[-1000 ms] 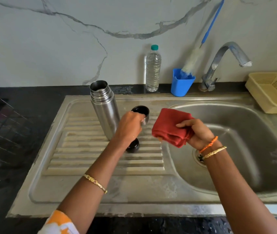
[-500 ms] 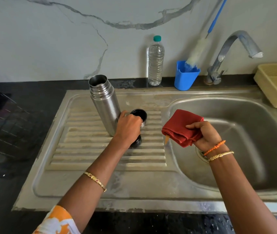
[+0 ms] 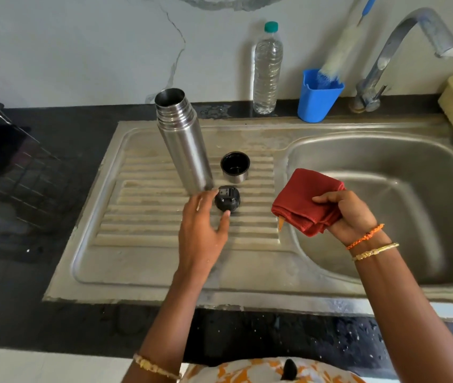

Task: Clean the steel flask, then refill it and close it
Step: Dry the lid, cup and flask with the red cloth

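- Head view: the steel flask (image 3: pixel 183 139) stands upright and uncapped on the ribbed drainboard (image 3: pixel 142 217), toward its back edge.
- Just right of it sits the cup lid (image 3: pixel 235 167), mouth up.
- In front of the flask lies the black stopper (image 3: pixel 227 199).
- My left hand (image 3: pixel 201 228) spreads loosely beside the stopper, thumb tip near its front edge; I cannot tell if it touches. It holds nothing.
- My right hand (image 3: pixel 349 214) grips a folded red cloth (image 3: pixel 305 200) over the basin's left rim (image 3: pixel 288 167).
- Along the back edge stand a water bottle (image 3: pixel 267 67) and a blue cup (image 3: pixel 317 98) holding a bottle brush (image 3: pixel 338 53).
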{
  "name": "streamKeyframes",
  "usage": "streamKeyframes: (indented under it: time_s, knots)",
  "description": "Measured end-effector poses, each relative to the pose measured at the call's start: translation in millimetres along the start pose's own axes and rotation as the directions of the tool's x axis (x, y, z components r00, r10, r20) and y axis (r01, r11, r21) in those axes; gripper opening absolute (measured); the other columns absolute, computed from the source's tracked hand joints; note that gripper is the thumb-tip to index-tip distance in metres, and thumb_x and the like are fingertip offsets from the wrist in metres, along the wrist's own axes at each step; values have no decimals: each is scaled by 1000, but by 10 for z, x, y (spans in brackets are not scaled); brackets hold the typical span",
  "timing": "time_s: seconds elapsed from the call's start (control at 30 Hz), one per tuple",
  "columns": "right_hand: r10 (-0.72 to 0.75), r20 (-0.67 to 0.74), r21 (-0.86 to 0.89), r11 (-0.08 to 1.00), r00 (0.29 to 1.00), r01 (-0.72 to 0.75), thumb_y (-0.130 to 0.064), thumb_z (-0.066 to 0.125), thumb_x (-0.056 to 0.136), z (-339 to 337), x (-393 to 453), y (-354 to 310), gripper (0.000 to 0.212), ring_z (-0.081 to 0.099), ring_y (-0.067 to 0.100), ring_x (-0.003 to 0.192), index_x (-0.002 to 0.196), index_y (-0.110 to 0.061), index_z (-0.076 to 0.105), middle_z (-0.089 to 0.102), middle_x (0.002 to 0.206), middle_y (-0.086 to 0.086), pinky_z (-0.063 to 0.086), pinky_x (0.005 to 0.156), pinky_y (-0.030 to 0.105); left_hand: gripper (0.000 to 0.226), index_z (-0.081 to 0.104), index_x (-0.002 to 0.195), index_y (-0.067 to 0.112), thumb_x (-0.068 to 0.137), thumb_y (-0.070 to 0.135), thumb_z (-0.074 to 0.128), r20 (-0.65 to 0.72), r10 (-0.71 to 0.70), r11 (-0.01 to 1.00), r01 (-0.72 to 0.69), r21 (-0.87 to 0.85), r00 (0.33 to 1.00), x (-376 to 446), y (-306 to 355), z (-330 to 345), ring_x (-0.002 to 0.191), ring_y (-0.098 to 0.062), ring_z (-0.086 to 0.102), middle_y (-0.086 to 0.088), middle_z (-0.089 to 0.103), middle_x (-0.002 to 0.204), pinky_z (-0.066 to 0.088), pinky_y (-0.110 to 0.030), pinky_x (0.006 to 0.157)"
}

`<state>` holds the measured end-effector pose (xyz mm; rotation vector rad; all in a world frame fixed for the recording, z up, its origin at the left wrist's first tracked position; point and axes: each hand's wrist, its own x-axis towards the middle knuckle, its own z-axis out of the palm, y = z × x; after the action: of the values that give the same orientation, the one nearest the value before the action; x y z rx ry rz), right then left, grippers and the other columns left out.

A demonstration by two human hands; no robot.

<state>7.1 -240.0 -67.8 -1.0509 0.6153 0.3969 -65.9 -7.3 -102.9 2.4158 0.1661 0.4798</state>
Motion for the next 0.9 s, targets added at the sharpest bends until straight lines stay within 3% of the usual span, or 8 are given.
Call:
streamKeyframes:
  time_s: [0.1,0.27,0.37,0.5,0.57,0.7,0.77,0.9]
  knots:
    - [8,1,-17,1000,1000,-8,14,44,81,-16,-57,55,30,64,30,81,100,-6,56,64,95,15,58,64,40,54,52,132,11,85,28,71,94,29,988,-42,147,995,152,35,94,121,-26,50,-9,53,131,51,-39,94]
    - [-38,-21,-65,997,999,37,14,47,79,-47,-123,107,29,66,25,63,101,-3,56,63,86,13,57,49,34,73,45,134,6,77,34,79,154,-171,969,137,206,973,336,21,278,119,-32,51,-14,57,127,46,-41,92]
    - [-99,-43,-78,992,994,95,14,49,76,-58,-146,123,34,66,23,57,106,-1,57,64,84,14,58,50,35,65,55,122,5,70,31,84,116,-290,957,289,25,950,295,-16,383,108,-31,59,-12,65,113,48,-36,87]
    - [-270,-11,-227,938,963,261,15,49,77,-11,-204,130,35,58,13,41,104,-6,60,57,73,10,41,33,20,56,64,111,16,61,19,89,36,-261,931,262,-256,965,172,63,426,95,-20,63,1,61,103,53,-30,83]
    - [-475,106,-386,790,874,476,17,48,75,38,-203,138,51,59,7,54,111,-16,63,61,81,4,44,40,18,63,62,114,23,59,11,89,23,-221,904,213,-371,975,161,205,400,98,-20,62,1,53,108,57,-33,83]
    - [-671,437,-498,374,599,782,16,49,75,241,-263,163,58,61,6,104,120,-19,59,63,118,0,49,91,24,60,64,112,18,57,4,84,9,-52,920,52,-389,999,181,548,369,100,-11,58,6,57,106,47,-11,83]
    - [-698,520,-511,209,493,834,21,52,71,278,-258,214,62,56,15,119,123,-12,60,60,127,5,45,102,32,57,64,109,17,57,6,84,61,-27,920,48,-390,998,177,689,360,85,-4,63,11,65,91,49,-13,74]
    - [-744,550,-530,41,380,847,12,47,75,163,-390,457,56,41,24,134,128,-5,56,51,138,12,33,112,37,51,69,109,18,62,16,87,96,-50,922,83,-378,994,242,742,343,76,-4,67,5,73,85,55,-22,71]
